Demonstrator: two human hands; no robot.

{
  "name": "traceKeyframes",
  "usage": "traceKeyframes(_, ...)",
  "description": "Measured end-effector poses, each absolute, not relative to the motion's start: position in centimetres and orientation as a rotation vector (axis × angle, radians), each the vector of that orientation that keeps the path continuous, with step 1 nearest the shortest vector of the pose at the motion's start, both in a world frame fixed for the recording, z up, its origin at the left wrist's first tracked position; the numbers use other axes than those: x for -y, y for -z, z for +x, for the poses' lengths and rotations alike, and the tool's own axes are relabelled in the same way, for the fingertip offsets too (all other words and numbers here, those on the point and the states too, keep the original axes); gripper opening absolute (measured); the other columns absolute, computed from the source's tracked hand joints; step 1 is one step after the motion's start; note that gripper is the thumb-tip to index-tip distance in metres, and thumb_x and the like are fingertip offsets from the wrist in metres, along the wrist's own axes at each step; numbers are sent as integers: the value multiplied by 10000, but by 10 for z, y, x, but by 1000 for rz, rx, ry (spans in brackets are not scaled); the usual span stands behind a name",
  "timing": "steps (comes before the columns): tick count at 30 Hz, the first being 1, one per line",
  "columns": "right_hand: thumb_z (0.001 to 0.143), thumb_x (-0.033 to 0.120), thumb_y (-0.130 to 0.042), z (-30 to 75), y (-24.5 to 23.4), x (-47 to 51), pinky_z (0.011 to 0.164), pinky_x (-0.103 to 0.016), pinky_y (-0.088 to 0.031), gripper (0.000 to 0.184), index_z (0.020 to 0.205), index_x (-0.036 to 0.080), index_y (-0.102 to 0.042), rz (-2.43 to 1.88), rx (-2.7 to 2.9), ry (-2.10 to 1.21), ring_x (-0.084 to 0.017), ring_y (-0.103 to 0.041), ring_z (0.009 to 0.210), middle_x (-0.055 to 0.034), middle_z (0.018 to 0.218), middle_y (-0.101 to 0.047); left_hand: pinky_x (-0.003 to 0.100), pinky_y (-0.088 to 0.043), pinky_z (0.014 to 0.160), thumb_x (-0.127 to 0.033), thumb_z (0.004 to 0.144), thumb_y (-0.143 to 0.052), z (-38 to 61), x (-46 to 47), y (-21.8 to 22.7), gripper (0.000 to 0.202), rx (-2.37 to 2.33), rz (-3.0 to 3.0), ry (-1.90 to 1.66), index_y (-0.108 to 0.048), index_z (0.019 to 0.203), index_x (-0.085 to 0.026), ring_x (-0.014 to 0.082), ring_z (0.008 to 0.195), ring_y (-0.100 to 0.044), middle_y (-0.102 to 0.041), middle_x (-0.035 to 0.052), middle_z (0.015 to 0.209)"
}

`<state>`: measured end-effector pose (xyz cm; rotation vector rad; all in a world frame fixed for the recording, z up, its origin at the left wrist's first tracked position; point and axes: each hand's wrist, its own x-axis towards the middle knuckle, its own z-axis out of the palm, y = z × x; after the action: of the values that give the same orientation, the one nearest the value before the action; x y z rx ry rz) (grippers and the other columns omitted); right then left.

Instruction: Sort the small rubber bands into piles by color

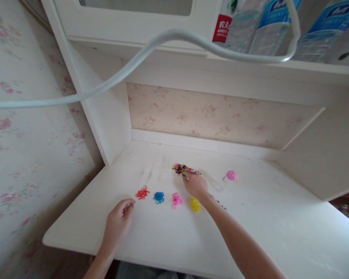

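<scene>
A white desk [264,224] carries a row of small sorted heaps of tiny elastic bands: a red heap [142,192], a blue heap [158,197], a pink heap [176,199] and a yellow heap [195,204]. Behind them lies a mixed, many-coloured pile of bands [184,169]. My right hand [195,185] reaches forward with its fingertips pinched in the near edge of that mixed pile. My left hand [120,221] rests on the desk just left of the red heap, fingers curled in loosely; whether it holds anything is hidden.
A clear plastic bag with a pink clip [231,176] lies right of the mixed pile. A white cable [151,48] hangs across the upper view. Water bottles [267,23] stand on the shelf above. Floral wallpaper [23,128] covers the wall at left.
</scene>
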<state>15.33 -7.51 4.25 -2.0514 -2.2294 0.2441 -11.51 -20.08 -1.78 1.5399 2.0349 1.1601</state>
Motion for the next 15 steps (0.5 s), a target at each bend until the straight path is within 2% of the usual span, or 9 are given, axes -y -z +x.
traceKeyframes(6, 930, 312, -312, 137, -33, 45, 812, -385, -416, 338, 1161, 252, -552, -2129, 2317, -142, -230, -595, 970, -110, 1037, -642, 253, -486, 644, -356, 807, -458, -119, 196, 20, 232, -2012, 1521, -1167, -638, 850, -214, 163, 674, -628, -691, 8, 781)
traceKeyframes(9, 933, 367, -372, 134, -31, 38, 836, -397, -431, 314, 1100, 196, -576, -2158, 2340, -110, -200, -591, 960, -84, 1039, -632, 259, -489, 634, -351, 807, -455, -119, 196, 21, 237, -2006, 1525, -1170, -640, 855, -211, 169, 669, -629, -690, 14, 773)
traceKeyframes(12, 911, 438, -427, 134, -31, 37, 839, -403, -449, 365, 1100, 158, -566, -2180, 2348, -92, -177, -594, 932, -62, 1038, -624, 255, -486, 612, -348, 802, -458, -118, 197, 20, 235, -2003, 1514, -1171, -642, 850, -211, 164, 647, -624, -687, 9, 753)
traceKeyframes(15, 941, 382, -355, 135, -32, 39, 819, -368, -438, 343, 1113, 179, -572, -2163, 2341, -80, -197, -604, 946, -98, 1037, -644, 250, -479, 590, -338, 798, -458, -117, 198, 18, 229, -2007, 1509, -1158, -645, 845, -214, 156, 612, -614, -680, -2, 720)
